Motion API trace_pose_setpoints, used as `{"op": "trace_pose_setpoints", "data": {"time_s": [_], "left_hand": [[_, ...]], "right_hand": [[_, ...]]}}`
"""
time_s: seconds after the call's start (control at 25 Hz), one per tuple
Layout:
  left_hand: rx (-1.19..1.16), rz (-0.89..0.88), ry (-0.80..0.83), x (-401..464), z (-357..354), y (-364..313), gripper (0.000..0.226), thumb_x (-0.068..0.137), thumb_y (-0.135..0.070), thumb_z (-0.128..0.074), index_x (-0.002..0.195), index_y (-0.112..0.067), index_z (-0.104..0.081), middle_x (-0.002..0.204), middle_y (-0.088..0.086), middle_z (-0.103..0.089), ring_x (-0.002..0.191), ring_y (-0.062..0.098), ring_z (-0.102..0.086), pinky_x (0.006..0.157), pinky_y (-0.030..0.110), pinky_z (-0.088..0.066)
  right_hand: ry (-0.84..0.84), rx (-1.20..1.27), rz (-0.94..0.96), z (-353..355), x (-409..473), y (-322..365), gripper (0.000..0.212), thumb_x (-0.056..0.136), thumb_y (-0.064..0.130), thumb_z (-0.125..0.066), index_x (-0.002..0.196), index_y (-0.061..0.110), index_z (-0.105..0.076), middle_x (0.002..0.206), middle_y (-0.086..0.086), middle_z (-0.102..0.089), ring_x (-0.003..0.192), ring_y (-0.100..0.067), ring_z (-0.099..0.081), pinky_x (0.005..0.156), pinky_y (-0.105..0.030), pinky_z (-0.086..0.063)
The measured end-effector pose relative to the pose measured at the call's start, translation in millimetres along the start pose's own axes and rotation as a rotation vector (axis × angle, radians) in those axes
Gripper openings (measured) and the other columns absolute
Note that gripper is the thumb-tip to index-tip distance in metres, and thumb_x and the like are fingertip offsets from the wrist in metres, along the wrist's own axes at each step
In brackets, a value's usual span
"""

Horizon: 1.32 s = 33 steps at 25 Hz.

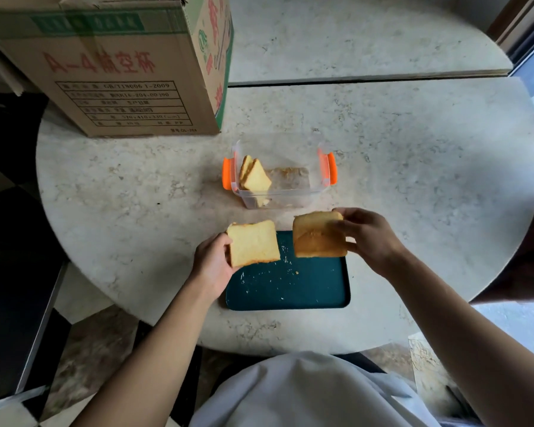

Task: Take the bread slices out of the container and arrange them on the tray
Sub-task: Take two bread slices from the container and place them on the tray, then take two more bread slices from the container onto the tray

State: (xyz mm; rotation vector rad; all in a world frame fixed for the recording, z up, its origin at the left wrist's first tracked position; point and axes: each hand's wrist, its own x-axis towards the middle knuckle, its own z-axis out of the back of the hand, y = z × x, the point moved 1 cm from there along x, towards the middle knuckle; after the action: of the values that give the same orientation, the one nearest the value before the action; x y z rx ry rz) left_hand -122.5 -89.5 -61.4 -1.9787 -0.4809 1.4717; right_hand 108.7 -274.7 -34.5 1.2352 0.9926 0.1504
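The fingers (228, 241) of the left hand (211, 266) are pinched on the left edge of a pale bread slice (253, 243); the thumb is on top, the other fingers are hidden under it. This slice is held nearly flat above the far left corner of the tray (290, 291), w/ part of it over the tabletop (130, 211). The fingers (341, 226) of the right hand (372, 238) are closed around the right edge of a darker slice (316, 235), which is held tilted, crust side visible, above the far right corner of the tray. Both slices are seen apart from each other, w/ a strip of tray between them.

The tray is dark green, rectangular, and is placed near the front edge of the round marble tabletop. Only crumbs are seen on its surface. Whether the slices touch the tray cannot be told.

Just behind the tray a clear container (278, 180) w/ orange clips is placed, open. At least 2 slices (255, 178) are leaned against its left wall; the rest of its bottom shows only crumbs. A big cardboard box (121, 66) is set at the far left of the tabletop.
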Motion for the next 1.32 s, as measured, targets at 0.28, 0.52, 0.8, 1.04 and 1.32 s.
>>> {"op": "trace_pose_setpoints", "data": {"time_s": [0.28,0.52,0.8,1.04,1.32], "left_hand": [[0.162,0.072,-0.122,18.9,-10.9,19.4,0.026,0.092,-0.002,-0.05,0.116,-0.001,-0.061,0.119,0.023,-0.062,0.106,0.038,-0.061,0.079,0.052,-0.056],[0.52,-0.033,-0.165,29.3,-11.4,18.3,0.014,0.084,-0.015,-0.055,0.081,-0.004,-0.062,0.084,0.01,-0.055,0.082,0.026,-0.051,0.072,0.037,-0.043],[0.786,-0.161,-0.098,26.3,-25.9,-17.5,0.016,0.072,-0.033,-0.052,0.07,-0.017,-0.055,0.07,0.008,-0.046,0.068,0.021,-0.045,0.066,0.035,-0.033],[0.76,-0.432,0.039,41.8,-73.2,-88.5,0.016,0.087,-0.022,-0.059,0.094,-0.024,-0.074,0.105,-0.002,-0.074,0.098,0.018,-0.07,0.09,0.042,-0.057],[0.986,-0.368,0.041,69.2,-122.7,-134.8,0.018,0.07,-0.003,-0.036,0.067,-0.02,-0.041,0.069,0.001,-0.043,0.067,0.022,-0.044,0.061,0.031,-0.038]], "right_hand": [[-0.064,-0.058,-0.193,-3.3,29.7,-44.1,0.025,0.091,0.008,-0.069,0.115,0.014,-0.07,0.126,-0.017,-0.064,0.118,-0.037,-0.061,0.1,-0.056,-0.054],[-0.152,-0.52,-0.049,-0.1,41.4,-50.7,0.036,0.092,0.022,-0.065,0.127,0.013,-0.067,0.121,-0.009,-0.071,0.108,-0.026,-0.066,0.083,-0.033,-0.054],[-0.049,-1.051,0.124,-16.6,40.2,9.1,0.037,0.095,0.031,-0.06,0.128,0.015,-0.067,0.115,-0.008,-0.077,0.107,-0.027,-0.069,0.089,-0.034,-0.055],[0.066,-0.808,0.527,-90.4,72.5,82.9,0.015,0.096,0.016,-0.062,0.101,0.008,-0.074,0.086,-0.006,-0.079,0.068,-0.015,-0.075,0.072,-0.036,-0.061],[0.068,-0.77,0.025,-148.6,148.5,82.2,0.054,0.095,0.052,-0.058,0.08,0.002,-0.074,0.076,-0.012,-0.079,0.066,-0.024,-0.077,0.076,-0.039,-0.064]]}}
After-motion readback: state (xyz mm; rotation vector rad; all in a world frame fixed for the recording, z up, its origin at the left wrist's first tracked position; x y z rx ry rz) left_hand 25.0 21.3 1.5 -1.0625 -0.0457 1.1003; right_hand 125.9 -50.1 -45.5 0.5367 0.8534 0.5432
